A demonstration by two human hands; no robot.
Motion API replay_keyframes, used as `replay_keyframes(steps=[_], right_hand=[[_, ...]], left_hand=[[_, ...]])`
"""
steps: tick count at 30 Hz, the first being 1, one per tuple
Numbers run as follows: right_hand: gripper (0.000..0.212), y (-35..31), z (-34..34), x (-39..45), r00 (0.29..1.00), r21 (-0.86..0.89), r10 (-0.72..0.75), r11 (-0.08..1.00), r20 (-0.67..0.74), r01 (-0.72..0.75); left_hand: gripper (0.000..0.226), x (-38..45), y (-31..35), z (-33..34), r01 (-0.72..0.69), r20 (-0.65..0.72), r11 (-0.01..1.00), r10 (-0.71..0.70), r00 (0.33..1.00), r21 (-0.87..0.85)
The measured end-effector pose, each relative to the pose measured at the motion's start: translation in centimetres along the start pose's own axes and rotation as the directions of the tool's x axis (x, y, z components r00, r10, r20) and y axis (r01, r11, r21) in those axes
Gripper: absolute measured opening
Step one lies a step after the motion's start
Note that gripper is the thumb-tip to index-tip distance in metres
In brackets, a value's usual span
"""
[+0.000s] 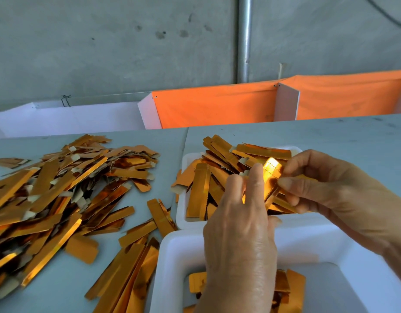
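Bright, even daylight; glare flares on the gold strips, edges bowed by wide-angle distortion

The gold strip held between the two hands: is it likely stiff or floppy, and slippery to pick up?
Probably light and fairly stiff: the gold strip keeps its shape without drooping while the right hand pinches it. Its mirror-like face looks smooth, so it is perhaps slippery. It is thin and flat, so it will hardly roll.

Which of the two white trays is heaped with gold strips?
The far tray is the one: gold strips pile above its rim. The near tray, under the left hand, holds only a few short pieces.
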State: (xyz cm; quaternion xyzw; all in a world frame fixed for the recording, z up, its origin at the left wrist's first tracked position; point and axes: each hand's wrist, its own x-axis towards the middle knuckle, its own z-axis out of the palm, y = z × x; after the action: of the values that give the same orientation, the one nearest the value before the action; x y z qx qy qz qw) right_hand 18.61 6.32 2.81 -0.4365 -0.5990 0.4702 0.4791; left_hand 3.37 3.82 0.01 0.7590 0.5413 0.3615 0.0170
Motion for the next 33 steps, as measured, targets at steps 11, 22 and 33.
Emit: replay_keyframes(steps=[11, 22, 33], right_hand=[[0.057, 0.3, -0.1, 0.2, 0.997, 0.019, -0.074, 0.997, 0.0, 0.074], [0.033, -0.2, -1.0, -0.1, 0.979, -0.215, 0.056, 0.977, 0.197, -0.013], [0.023, 0.1, -1.3, -0.1, 0.95, -0.219, 0.078, 0.976, 0.302, -0.01]], left_hand=[[0.086, 0.3, -0.2, 0.1, 0.063, 0.065, 0.997, -0.065, 0.996, 0.033], [0.077, 0.1, -0.9, 0.4, -0.003, 0.045, 1.0, 0.004, 0.999, -0.028], [0.068, -0.3, -1.2, 0.5, -0.077, 0.06, 0.993, 0.083, 0.995, -0.092]])
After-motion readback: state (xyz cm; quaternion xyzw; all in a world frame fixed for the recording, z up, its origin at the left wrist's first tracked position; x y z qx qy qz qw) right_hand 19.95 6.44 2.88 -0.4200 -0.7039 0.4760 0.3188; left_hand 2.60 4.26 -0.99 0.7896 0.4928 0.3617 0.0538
